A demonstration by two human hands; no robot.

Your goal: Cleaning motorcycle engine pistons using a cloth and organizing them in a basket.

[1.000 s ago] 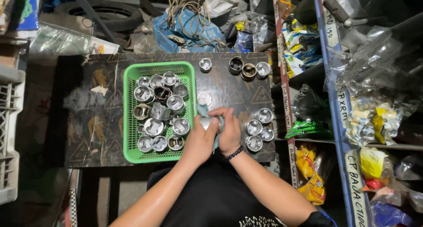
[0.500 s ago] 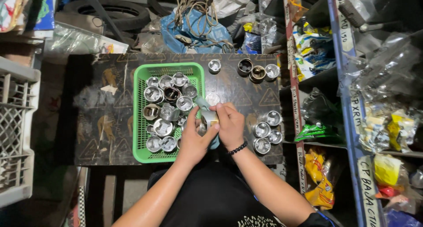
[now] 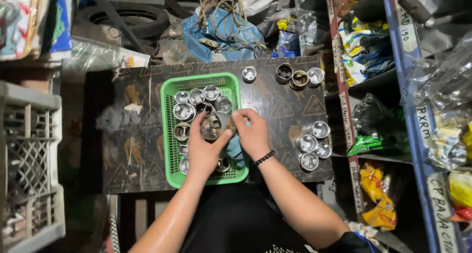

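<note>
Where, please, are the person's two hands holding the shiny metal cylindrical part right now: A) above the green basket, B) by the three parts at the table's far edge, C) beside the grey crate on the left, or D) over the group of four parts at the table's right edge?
A: both the left hand and the right hand grip the metal part above the green basket.

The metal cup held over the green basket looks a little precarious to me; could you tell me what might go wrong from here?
1. The metal cup is gripped only by the fingers of the left hand and right hand; it could slip into the green basket.
2. The loose cups sit near the table's right edge; an elbow might knock them off.
</note>
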